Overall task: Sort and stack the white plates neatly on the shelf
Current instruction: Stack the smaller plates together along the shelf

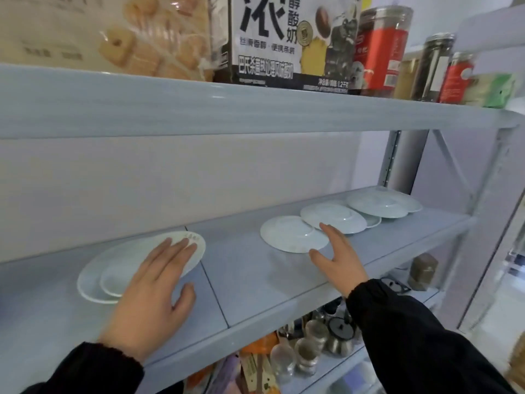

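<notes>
Pale blue shelf point(255, 280), bare middle stretch; left hand point(153, 291) flat, fingers spread, on left plates point(93, 277); right hand point(338, 257) unclenched, seemingly touching overlapping upside-down plates point(289, 231) near the front edge

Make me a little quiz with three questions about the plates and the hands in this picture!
1. True or false: the left hand rests flat on the plates at the left.
2. Which plate does the right hand reach for? A: the nearest upside-down plate. B: the farthest plate.
3. Fill in: the plates lie on the ___ shelf, below the milk box.

Key
1. True
2. A
3. Middle
</notes>
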`<state>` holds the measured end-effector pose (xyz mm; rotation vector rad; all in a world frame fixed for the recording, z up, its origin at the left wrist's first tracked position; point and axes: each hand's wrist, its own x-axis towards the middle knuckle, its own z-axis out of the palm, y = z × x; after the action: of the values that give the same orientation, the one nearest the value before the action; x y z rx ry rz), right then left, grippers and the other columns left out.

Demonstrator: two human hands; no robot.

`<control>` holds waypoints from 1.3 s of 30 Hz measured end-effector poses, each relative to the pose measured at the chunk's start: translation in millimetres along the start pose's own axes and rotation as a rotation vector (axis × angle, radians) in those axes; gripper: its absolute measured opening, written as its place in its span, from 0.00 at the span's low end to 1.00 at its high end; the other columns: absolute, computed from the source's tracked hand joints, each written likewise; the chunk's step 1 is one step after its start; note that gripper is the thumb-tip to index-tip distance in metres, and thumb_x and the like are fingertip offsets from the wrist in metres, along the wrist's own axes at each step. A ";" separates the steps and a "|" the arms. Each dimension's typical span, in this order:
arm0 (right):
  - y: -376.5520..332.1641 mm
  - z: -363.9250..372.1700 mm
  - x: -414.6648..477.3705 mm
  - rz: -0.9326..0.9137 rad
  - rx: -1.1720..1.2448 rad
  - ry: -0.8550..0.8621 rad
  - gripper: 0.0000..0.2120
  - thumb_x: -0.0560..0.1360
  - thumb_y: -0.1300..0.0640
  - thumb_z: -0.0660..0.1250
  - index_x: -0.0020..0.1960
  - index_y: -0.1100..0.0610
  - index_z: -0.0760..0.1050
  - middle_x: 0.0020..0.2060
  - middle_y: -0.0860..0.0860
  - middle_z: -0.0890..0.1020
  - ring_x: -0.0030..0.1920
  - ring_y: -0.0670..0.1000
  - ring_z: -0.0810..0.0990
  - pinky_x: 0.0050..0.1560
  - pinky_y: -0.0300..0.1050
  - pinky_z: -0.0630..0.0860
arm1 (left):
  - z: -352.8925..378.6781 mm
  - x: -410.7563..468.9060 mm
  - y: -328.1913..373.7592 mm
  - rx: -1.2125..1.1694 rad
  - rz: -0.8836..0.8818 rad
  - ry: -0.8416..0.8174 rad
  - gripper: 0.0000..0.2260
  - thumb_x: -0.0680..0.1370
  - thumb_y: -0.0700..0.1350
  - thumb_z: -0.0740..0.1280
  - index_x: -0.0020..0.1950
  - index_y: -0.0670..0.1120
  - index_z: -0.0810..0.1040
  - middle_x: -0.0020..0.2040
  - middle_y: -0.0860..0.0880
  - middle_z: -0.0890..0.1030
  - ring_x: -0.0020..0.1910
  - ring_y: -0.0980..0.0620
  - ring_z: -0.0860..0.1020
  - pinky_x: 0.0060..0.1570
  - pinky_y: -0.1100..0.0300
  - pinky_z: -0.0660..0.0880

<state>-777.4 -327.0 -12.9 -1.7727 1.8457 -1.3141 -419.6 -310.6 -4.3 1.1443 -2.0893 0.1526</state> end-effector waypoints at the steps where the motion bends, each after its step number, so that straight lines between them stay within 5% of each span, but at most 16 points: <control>1: 8.4 -10.7 5.7 -0.004 -0.032 -0.012 0.33 0.76 0.49 0.68 0.76 0.48 0.59 0.76 0.48 0.60 0.74 0.44 0.58 0.69 0.38 0.55 | 17.2 10.9 14.2 0.005 0.045 -0.035 0.26 0.75 0.49 0.59 0.72 0.43 0.71 0.71 0.47 0.72 0.73 0.45 0.66 0.73 0.54 0.59; 6: 54.6 -64.1 22.2 -0.005 -0.149 -0.130 0.36 0.75 0.45 0.67 0.78 0.42 0.53 0.78 0.43 0.50 0.76 0.44 0.53 0.69 0.39 0.57 | 109.1 66.1 79.2 0.111 0.155 -0.207 0.27 0.76 0.53 0.57 0.76 0.50 0.64 0.74 0.50 0.69 0.74 0.47 0.64 0.73 0.61 0.52; 11: 102.6 -108.7 34.6 -0.016 -0.224 -0.229 0.37 0.74 0.42 0.66 0.77 0.38 0.50 0.78 0.39 0.47 0.77 0.44 0.52 0.73 0.44 0.59 | 187.1 128.3 133.7 0.113 0.150 -0.319 0.30 0.79 0.54 0.54 0.80 0.53 0.49 0.80 0.53 0.53 0.79 0.50 0.48 0.73 0.60 0.44; 19: 161.1 -149.9 53.1 -0.107 -0.284 -0.343 0.37 0.73 0.38 0.64 0.76 0.34 0.50 0.78 0.39 0.45 0.76 0.39 0.42 0.74 0.40 0.52 | 273.2 208.2 193.5 0.195 0.047 -0.427 0.33 0.79 0.54 0.57 0.80 0.53 0.46 0.80 0.51 0.51 0.79 0.46 0.47 0.75 0.47 0.51; 25: 177.4 -169.2 64.2 -0.124 -0.243 -0.340 0.35 0.73 0.40 0.65 0.75 0.34 0.53 0.77 0.37 0.46 0.76 0.39 0.48 0.71 0.39 0.57 | 302.2 237.5 199.5 0.311 -0.054 -0.468 0.32 0.78 0.52 0.59 0.79 0.51 0.50 0.78 0.49 0.57 0.76 0.41 0.54 0.70 0.44 0.61; 28: 177.5 -171.7 66.9 -0.155 -0.217 -0.342 0.34 0.73 0.40 0.65 0.74 0.34 0.54 0.77 0.35 0.46 0.76 0.38 0.49 0.70 0.37 0.58 | 304.5 243.4 200.8 0.433 -0.038 -0.423 0.28 0.77 0.43 0.60 0.77 0.47 0.57 0.69 0.46 0.64 0.64 0.42 0.66 0.54 0.50 0.75; 32: 165.3 -168.9 68.8 -0.201 -0.166 -0.334 0.34 0.74 0.41 0.66 0.74 0.33 0.53 0.75 0.31 0.43 0.70 0.32 0.58 0.59 0.28 0.63 | 275.5 251.7 194.3 0.372 -0.032 -0.217 0.21 0.77 0.35 0.57 0.69 0.45 0.65 0.62 0.44 0.67 0.50 0.43 0.72 0.39 0.51 0.71; 34: 152.2 -160.8 72.0 -0.239 -0.130 -0.314 0.34 0.74 0.43 0.66 0.74 0.33 0.52 0.75 0.31 0.42 0.70 0.34 0.61 0.60 0.30 0.68 | 246.6 254.9 182.9 0.232 -0.078 -0.096 0.15 0.78 0.36 0.58 0.64 0.46 0.70 0.58 0.46 0.69 0.43 0.43 0.74 0.38 0.51 0.70; 36: 136.4 -145.3 75.5 -0.301 -0.099 -0.297 0.35 0.74 0.44 0.66 0.75 0.35 0.52 0.75 0.31 0.43 0.72 0.30 0.52 0.65 0.33 0.63 | 214.6 252.2 169.2 0.111 -0.142 0.042 0.12 0.80 0.39 0.58 0.62 0.46 0.73 0.57 0.46 0.71 0.41 0.41 0.76 0.38 0.52 0.71; 39: 107.6 -111.3 76.9 -0.389 -0.062 -0.328 0.34 0.74 0.45 0.65 0.75 0.37 0.53 0.76 0.33 0.43 0.70 0.26 0.45 0.66 0.30 0.56 | 164.9 237.5 146.9 0.019 -0.280 0.187 0.13 0.81 0.41 0.57 0.64 0.42 0.73 0.60 0.43 0.73 0.54 0.39 0.76 0.49 0.54 0.70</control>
<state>-945.2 -366.6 -0.8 -2.3037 1.4286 -1.0046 -701.4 -455.0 65.8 1.3655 -1.7497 0.1401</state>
